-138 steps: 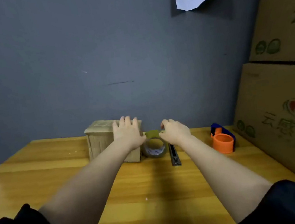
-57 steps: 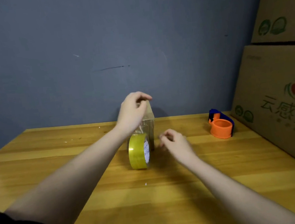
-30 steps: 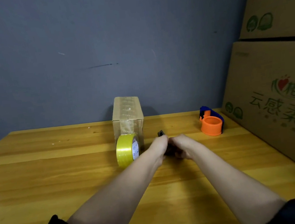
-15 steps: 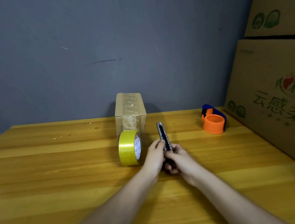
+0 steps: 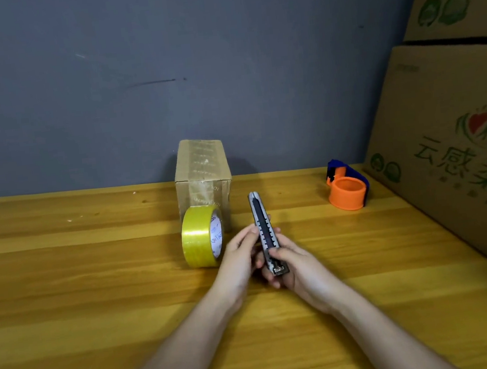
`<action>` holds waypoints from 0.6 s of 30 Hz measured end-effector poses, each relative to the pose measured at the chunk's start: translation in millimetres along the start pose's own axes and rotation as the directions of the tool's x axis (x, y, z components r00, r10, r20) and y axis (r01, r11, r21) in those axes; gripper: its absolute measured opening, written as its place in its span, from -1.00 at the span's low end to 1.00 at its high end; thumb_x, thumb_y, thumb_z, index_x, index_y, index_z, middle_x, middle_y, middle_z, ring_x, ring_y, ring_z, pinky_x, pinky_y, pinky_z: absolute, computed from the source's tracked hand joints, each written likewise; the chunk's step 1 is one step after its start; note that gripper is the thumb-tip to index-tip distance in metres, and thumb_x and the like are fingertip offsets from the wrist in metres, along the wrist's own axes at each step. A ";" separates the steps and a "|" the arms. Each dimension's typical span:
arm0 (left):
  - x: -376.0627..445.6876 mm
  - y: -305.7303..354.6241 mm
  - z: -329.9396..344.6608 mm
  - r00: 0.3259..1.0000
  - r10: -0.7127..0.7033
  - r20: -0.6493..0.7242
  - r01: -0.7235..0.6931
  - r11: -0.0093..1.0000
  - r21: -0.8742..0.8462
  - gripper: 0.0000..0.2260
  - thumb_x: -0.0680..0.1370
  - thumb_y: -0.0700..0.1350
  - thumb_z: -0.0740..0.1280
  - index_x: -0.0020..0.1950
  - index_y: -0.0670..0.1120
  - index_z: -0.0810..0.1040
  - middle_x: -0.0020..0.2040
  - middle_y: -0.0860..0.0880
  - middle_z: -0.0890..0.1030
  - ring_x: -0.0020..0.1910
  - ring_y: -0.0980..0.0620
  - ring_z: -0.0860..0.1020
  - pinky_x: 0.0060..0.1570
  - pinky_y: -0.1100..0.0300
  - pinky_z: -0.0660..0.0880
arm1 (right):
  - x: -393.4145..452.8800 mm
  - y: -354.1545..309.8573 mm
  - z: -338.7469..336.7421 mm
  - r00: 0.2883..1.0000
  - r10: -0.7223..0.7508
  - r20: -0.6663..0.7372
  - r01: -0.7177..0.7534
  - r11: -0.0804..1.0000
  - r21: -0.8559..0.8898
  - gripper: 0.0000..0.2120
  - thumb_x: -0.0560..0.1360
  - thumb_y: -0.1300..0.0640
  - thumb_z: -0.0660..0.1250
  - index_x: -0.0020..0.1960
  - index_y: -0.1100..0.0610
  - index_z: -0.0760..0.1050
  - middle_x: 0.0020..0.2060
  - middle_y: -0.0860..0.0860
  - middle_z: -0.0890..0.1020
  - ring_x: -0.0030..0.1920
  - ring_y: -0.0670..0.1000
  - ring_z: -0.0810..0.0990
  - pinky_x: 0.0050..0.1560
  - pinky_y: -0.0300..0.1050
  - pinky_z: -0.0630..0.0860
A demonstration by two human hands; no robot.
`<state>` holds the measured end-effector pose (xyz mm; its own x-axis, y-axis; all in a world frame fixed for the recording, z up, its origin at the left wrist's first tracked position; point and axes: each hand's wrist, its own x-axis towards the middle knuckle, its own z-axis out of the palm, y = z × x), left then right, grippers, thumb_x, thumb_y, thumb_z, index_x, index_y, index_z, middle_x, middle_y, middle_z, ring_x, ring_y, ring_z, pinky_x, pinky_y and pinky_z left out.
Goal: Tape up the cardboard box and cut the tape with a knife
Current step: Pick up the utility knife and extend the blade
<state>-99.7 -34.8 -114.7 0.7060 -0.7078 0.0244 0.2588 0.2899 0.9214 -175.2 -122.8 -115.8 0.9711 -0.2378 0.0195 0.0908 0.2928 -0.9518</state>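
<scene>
A small cardboard box (image 5: 202,170) stands at the table's far middle, with clear tape running over its top and down its front. A yellow tape roll (image 5: 200,240) stands on edge against the box's front, its tape strip joined to the box. Right of the roll I hold a grey utility knife (image 5: 264,227) with both hands, its tip pointing away from me. My left hand (image 5: 238,259) grips the knife's left side. My right hand (image 5: 297,266) wraps the handle's near end, thumb on the slider. No blade shows at the tip.
An orange and blue tape dispenser (image 5: 347,188) sits at the back right of the wooden table (image 5: 96,292). Large printed cardboard cartons (image 5: 459,144) are stacked along the right edge. A grey wall (image 5: 132,75) closes off the back.
My hands left the box and roll, picked the knife up off the table and raised it. Over the last half second both hands have held it nearly still.
</scene>
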 end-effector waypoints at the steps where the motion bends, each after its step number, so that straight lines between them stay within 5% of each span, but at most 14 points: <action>1: 0.4 -0.5 -1.3 1.000 -0.001 0.003 0.001 1.000 0.002 -0.77 0.62 -0.10 0.14 0.12 -0.03 0.57 0.10 -0.12 0.65 -0.55 0.17 0.42 -0.60 0.18 0.50 | 0.0 1.1 0.3 1.000 -0.014 0.004 0.014 1.000 -0.017 -0.74 0.60 0.31 0.03 0.15 0.10 0.43 -0.37 0.04 0.53 -0.49 -0.06 0.41 -0.53 -0.27 0.28; 7: 4.9 -8.0 -5.8 0.999 0.026 0.026 -0.028 0.997 0.077 -0.79 0.62 -0.15 0.16 0.12 0.00 0.56 0.05 -0.13 0.61 -0.33 0.17 0.59 -0.13 0.07 0.53 | 1.6 2.5 -0.4 0.994 -0.055 -0.093 0.047 0.995 -0.087 -0.83 0.63 0.18 0.07 0.02 0.10 0.44 -0.51 -0.05 0.36 -0.60 -0.14 0.25 -0.62 -0.33 0.15; 13: 3.0 -7.9 -3.2 0.999 0.047 0.025 -0.050 0.992 0.117 -0.78 0.61 -0.12 0.18 0.11 0.05 0.59 0.02 -0.10 0.61 -0.05 -0.04 0.51 -0.08 0.09 0.57 | 2.0 1.7 2.4 0.952 -0.167 -0.257 0.096 0.959 -0.267 -0.73 0.60 0.10 0.15 -0.22 0.17 0.44 -0.65 -0.06 0.32 -0.66 -0.14 0.20 -0.64 -0.35 0.14; 16: 2.7 -7.3 -5.2 0.998 0.057 0.008 -0.058 0.993 0.101 -0.80 0.60 -0.12 0.20 0.12 0.06 0.58 0.07 -0.10 0.63 -0.08 -0.01 0.54 -0.10 0.12 0.57 | 1.4 0.7 4.0 0.950 -0.176 -0.257 0.099 0.952 -0.288 -0.74 0.60 0.11 0.16 -0.23 0.18 0.44 -0.64 0.01 0.40 -0.67 -0.08 0.31 -0.62 -0.31 0.26; 18: 3.0 -7.2 -7.0 0.998 0.054 0.018 -0.055 0.996 0.077 -0.80 0.58 -0.13 0.23 0.18 0.01 0.54 -0.09 -0.20 0.62 -0.32 0.00 0.53 -0.29 0.10 0.51 | 1.1 -0.1 3.0 0.967 -0.126 -0.221 0.077 0.973 -0.216 -0.82 0.60 0.18 0.15 -0.11 0.19 0.46 -0.56 0.06 0.49 -0.64 -0.05 0.43 -0.58 -0.29 0.38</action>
<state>-94.8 -34.5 -124.0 0.7071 -0.7025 0.0806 0.1681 0.2778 0.9458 -173.4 -120.2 -114.7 0.8791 -0.4713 0.0707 0.1153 0.0663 -0.9911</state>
